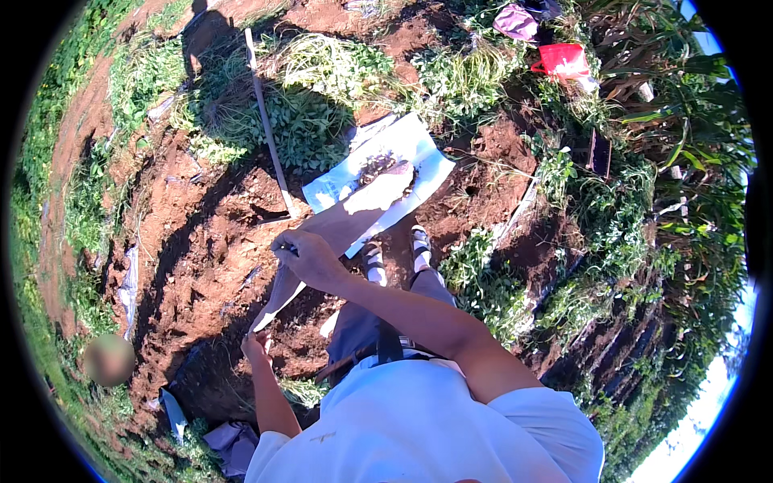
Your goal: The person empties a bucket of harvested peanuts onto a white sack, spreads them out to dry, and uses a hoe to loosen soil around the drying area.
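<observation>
A long brownish-grey cloth or sack [350,214] stretches from my hands toward a white sheet [423,142] on the soil, and its far part is sunlit. My left hand [256,347] pinches the near corner of the cloth at the lower left. Higher up, my right hand [309,261] has its fingers curled at the cloth's edge; a small dark spot shows between them, too small to identify. On the white sheet, partly behind the cloth, lies a heap of small brown pods or clods [377,168]. My sandalled feet [375,265] stand just below the sheet.
Left of the sheet, a long wooden tool handle [266,115] ends near the soil. Pulled leafy plants [338,63] lie in heaps beyond. A red bag [563,60] and a pinkish cloth [515,23] sit at upper right. Tall corn-like plants [682,115] border the right.
</observation>
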Demonstrator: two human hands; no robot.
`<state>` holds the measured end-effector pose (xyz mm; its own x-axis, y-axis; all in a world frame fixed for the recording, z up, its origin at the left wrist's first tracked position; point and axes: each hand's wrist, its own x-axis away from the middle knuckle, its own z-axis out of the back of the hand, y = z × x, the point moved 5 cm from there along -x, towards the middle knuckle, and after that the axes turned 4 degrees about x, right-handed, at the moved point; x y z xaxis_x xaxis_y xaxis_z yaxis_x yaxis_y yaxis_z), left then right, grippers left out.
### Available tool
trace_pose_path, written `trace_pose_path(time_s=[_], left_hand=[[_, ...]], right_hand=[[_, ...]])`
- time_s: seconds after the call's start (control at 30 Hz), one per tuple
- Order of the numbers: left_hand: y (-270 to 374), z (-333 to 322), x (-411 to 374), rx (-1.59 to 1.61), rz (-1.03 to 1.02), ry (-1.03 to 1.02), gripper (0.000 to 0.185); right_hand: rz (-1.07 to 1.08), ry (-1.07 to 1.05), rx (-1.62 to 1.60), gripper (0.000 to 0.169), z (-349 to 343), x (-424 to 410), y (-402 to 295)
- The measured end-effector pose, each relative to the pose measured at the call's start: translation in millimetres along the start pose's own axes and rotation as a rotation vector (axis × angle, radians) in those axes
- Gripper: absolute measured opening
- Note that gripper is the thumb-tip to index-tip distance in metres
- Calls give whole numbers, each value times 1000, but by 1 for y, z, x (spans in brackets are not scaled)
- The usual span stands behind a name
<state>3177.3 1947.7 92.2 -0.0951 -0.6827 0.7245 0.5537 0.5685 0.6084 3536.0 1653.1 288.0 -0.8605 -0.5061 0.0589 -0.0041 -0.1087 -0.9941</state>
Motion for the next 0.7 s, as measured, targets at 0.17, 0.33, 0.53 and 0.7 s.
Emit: trace_pose_path(time_s=[0.17,0.33,0.53,0.7], left_hand=[[7,-13,50,-804,-889,136,66],[56,-70,122,-998,-909,83,25],[74,-102,124,-557,-983,-313,15],[110,-161,147,-920,-1228,53,21]], right_hand=[[9,-42,-54,14,-35,8,-6],[15,-100,-102,14,-43,14,-35],[214,35,50,18,-4,10,-70],[-76,332,226,13,70,-24,-9]])
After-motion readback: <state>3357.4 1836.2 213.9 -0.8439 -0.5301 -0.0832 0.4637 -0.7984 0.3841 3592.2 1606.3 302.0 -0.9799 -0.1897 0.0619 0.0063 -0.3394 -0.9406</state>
